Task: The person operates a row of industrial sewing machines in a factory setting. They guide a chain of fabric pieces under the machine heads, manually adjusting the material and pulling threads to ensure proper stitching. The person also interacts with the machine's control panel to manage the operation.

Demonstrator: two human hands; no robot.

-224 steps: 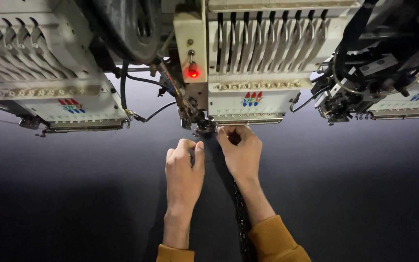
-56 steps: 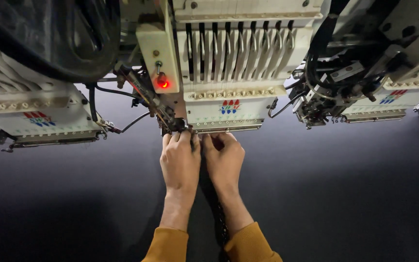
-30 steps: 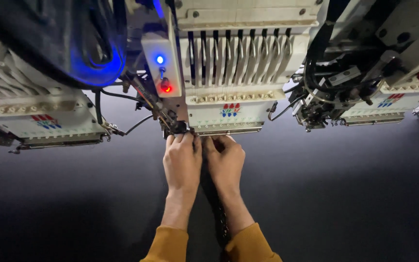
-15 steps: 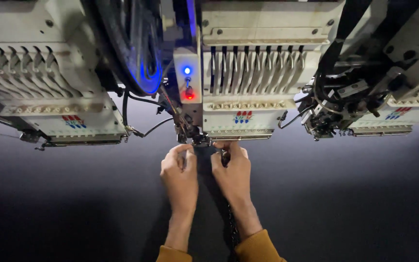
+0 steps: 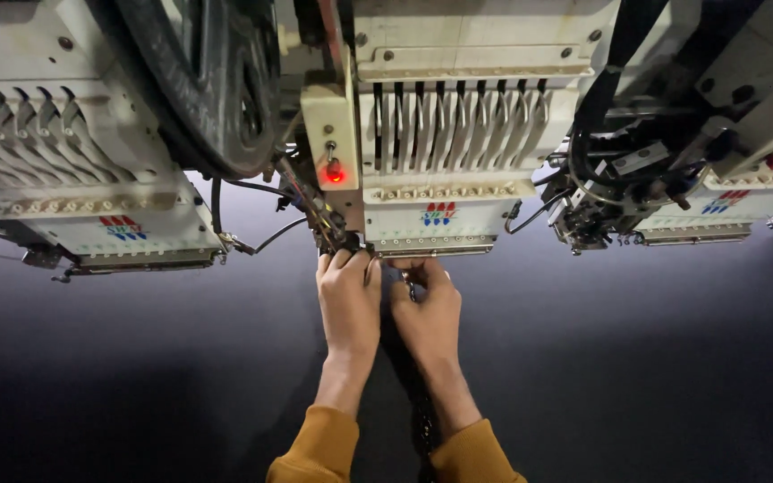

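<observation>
Now both hands sit side by side on the dark cloth (image 5: 181, 376) under the middle head (image 5: 440, 210) of the embroidery machine: left hand (image 5: 349, 304) has fingers together, tips up at the needle foot (image 5: 344, 240). Right hand (image 5: 428, 317) has fingers curled, pinched on a small shiny bit (image 5: 410, 288) just below the head. A dark sequin strip (image 5: 420, 416) runs down the cloth between the mustard sleeves (image 5: 315, 452); red lamp (image 5: 335, 174) lit.

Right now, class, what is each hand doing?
Left hand: fingers curled at the foot of the embroidery head; grip hidden, cannot be told.
Right hand: pinching a small part; what it is cannot be told.
</observation>
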